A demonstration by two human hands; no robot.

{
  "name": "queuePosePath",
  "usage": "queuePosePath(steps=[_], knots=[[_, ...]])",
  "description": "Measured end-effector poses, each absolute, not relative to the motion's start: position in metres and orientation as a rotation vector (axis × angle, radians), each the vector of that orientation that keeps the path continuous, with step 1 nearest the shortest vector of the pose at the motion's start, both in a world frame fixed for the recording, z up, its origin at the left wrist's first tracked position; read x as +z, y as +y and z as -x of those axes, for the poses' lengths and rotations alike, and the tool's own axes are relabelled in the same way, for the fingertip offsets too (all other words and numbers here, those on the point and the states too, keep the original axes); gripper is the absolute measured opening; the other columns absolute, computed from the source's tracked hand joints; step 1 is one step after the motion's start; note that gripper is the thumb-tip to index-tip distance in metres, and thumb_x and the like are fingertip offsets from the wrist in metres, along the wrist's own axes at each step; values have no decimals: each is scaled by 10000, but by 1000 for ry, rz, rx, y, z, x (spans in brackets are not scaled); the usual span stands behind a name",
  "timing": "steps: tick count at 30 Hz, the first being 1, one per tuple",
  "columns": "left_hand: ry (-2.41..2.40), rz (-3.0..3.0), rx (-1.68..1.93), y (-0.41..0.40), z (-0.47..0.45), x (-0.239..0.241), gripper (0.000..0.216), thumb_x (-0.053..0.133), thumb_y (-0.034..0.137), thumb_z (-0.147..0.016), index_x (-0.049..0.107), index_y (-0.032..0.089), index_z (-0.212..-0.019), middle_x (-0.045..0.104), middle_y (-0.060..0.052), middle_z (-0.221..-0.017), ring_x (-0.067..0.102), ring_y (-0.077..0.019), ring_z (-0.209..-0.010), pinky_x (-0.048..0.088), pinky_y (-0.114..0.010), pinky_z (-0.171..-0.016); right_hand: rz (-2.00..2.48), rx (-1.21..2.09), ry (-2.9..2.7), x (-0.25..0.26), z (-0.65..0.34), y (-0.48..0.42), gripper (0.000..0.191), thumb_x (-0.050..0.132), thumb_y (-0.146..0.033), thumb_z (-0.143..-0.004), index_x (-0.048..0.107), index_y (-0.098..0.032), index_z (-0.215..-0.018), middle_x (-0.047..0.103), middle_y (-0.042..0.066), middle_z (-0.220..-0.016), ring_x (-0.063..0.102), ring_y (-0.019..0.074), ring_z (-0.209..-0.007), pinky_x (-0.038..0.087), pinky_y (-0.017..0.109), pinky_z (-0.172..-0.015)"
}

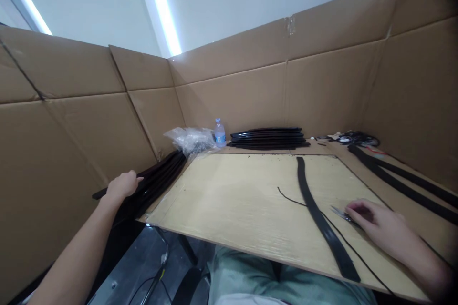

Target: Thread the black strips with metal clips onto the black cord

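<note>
On the left, my left hand (123, 185) is closed on a long black strip (153, 169) at the top of a stack of similar strips (157, 186). Its fingertips are partly hidden behind the hand. Over the right part of the board, my right hand (372, 219) holds small pointed metal scissors (341, 214), whose tips point left. Beside them a single flat black strip (315, 209) lies lengthwise on the pale board (229, 195). A thin black cord (343, 236) runs across the board, passing under that strip.
Another stack of black strips (268, 138) lies at the back, beside a water bottle (219, 133) and clear plastic bags (193, 140). Two more strips (404, 190) rest at the right, near a tangle of dark cords (358, 138). Cardboard walls (229, 90) enclose the table.
</note>
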State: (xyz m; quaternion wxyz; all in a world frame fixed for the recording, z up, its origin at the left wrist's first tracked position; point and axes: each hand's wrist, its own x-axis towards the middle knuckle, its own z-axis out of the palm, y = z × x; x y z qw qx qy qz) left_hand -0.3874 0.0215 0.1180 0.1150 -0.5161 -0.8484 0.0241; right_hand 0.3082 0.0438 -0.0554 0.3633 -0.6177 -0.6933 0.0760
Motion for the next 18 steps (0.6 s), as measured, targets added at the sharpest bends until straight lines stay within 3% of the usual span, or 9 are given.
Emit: queuePosePath(steps=[4, 8, 11, 14, 18], knots=[[-2458, 1584, 110, 40, 390, 104, 477, 364, 483, -850, 623, 88, -907, 639, -253, -1014, 614, -341, -908, 458, -357, -686, 1559, 171, -1797, -45, -298, 35, 221, 560, -443, -756, 658, -246, -747, 700, 107, -829, 641, 278, -770, 468, 381, -697], [-2333, 1520, 158, 51, 385, 99, 399, 311, 386, -880, 571, 120, -1026, 579, -216, -1131, 559, -353, -962, 448, -400, -718, 1527, 184, -1819, -27, -283, 18, 231, 514, -393, -798, 647, -208, -764, 691, 82, -815, 626, 241, -774, 476, 342, -711], [-2168, 1558, -57, 63, 354, 91, 391, 319, 400, -883, 519, 148, -1105, 560, -165, -1154, 520, -321, -1012, 432, -412, -814, 1498, 212, -1803, -20, -274, 9, 214, 520, -367, -801, 638, -189, -788, 684, 87, -836, 621, 229, -787, 478, 331, -721], [-1917, 1967, -433, 65, 283, 78, 327, 424, 399, -850, 538, 148, -1027, 588, -113, -1067, 526, -240, -1018, 398, -345, -911, 1465, 227, -1813, -22, -272, 6, 181, 571, -321, -757, 630, -180, -853, 675, 79, -876, 619, 220, -820, 478, 332, -758], [-1631, 2691, -696, 46, 158, 58, 288, 449, 403, -846, 558, 206, -1025, 577, -78, -1087, 561, -226, -974, 447, -327, -840, 1471, 220, -1801, -29, -274, 6, 156, 530, -271, -788, 610, -180, -887, 663, 72, -865, 614, 206, -788, 486, 331, -735]])
